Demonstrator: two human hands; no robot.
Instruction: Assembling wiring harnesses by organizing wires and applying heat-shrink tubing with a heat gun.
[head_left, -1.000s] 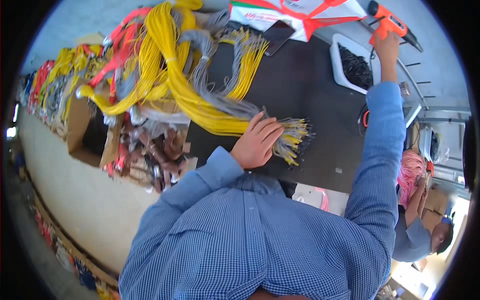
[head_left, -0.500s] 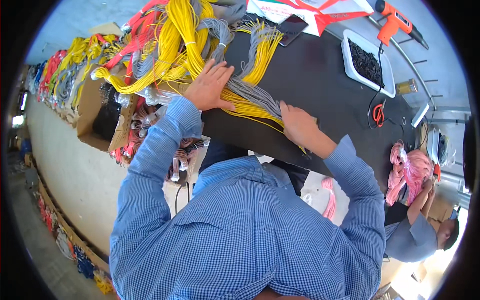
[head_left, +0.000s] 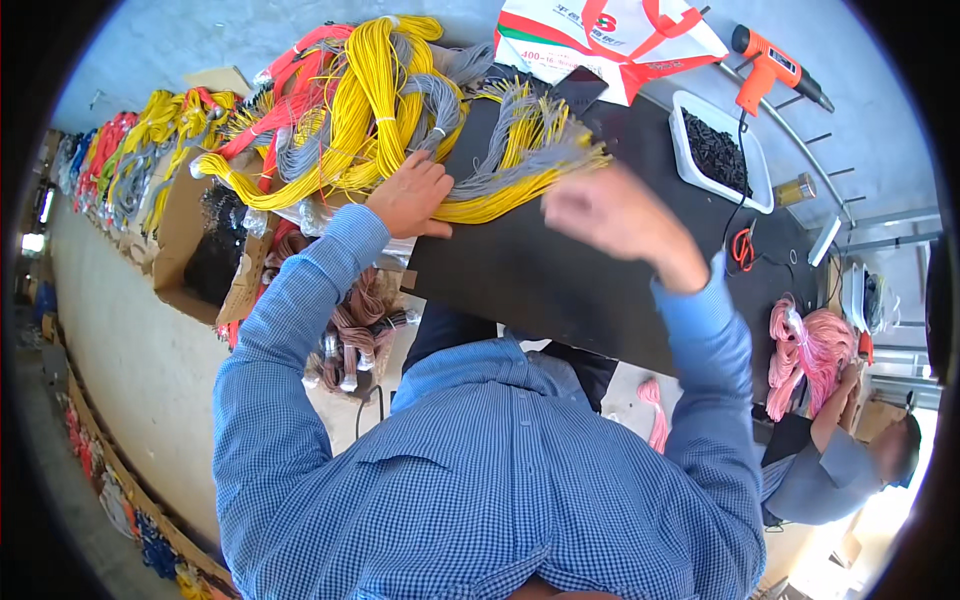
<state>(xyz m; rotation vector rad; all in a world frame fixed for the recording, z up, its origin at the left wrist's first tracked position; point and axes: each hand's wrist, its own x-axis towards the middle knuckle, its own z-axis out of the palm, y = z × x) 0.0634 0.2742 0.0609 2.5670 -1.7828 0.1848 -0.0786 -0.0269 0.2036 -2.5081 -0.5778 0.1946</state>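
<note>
A bundle of grey and yellow wires (head_left: 490,205) lies across the black tabletop and bends back on itself at the far side. My left hand (head_left: 410,193) rests on the bundle's left part, fingers laid over the wires and thumb stretched out toward me. Just beside the bundle's right end is my right hand (head_left: 612,212), raised and smeared by motion. Whether its fingers grip anything cannot be made out. The wire ends near it are blurred too. Beyond my left hand a heap of coiled yellow wires (head_left: 375,85) is piled with grey and red ones.
A white tray of small black parts (head_left: 715,150), an orange heat gun (head_left: 775,72) and a white-and-red bag (head_left: 610,40) stand at the back. A cardboard box (head_left: 240,275) is at the left. Pink wire bundles (head_left: 810,345) lie at the right, near another person (head_left: 835,470).
My right hand has lifted away from me, and the bundle's right end has swung to the far side. My left hand has stayed on the wires, its fingers closer together.
</note>
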